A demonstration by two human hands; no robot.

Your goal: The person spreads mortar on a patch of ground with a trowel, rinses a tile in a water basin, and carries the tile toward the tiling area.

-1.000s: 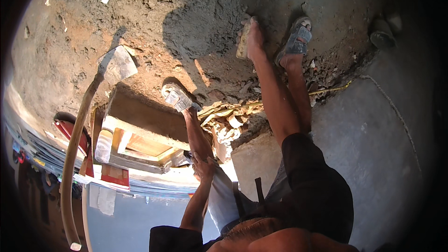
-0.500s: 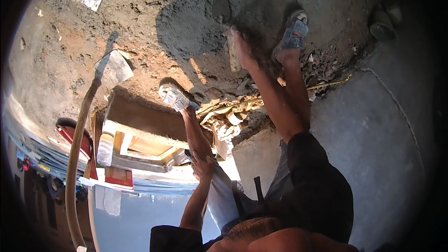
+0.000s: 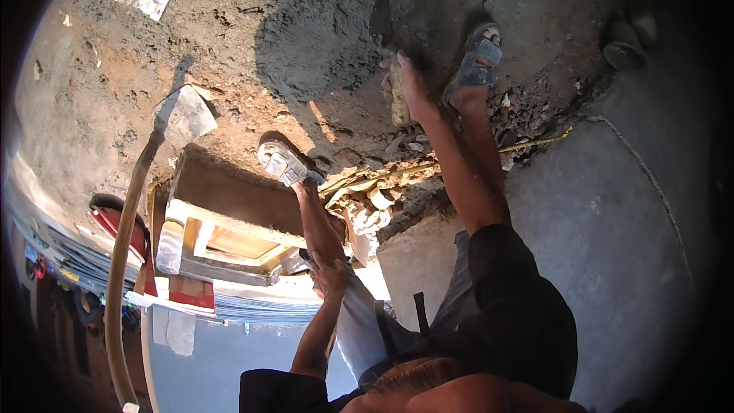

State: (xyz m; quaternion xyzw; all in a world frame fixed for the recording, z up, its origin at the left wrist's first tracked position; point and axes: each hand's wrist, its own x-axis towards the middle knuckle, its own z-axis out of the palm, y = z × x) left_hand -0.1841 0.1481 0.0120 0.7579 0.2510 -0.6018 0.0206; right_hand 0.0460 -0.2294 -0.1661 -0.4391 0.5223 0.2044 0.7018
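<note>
My right hand [image 3: 415, 93] is closed round the pale, mortar-smeared handle of a trowel [image 3: 398, 99]. The trowel's dark blade reaches away from me over the wet grey mortar [image 3: 313, 46], in shadow and partly blurred. My left hand [image 3: 330, 277] lies on my left leg by the knee, its fingers apart and partly hidden. I squat with both sandalled feet on the rough ground, the left sandal [image 3: 283, 162] in sunlight and the right sandal [image 3: 480, 57] in shade beside the trowel.
A long-handled shovel [image 3: 187, 115] stands at the left. Next to it is a mortar-crusted wooden box [image 3: 237, 241]. Rubble and torn paper [image 3: 375, 203] lie between my feet. A rope [image 3: 646, 168] crosses the smooth floor at right. A dark bucket-like container [image 3: 625, 50] sits at far right.
My right hand and the trowel have shifted right and slightly nearer to me across the mortar. My left hand stays on the leg.
</note>
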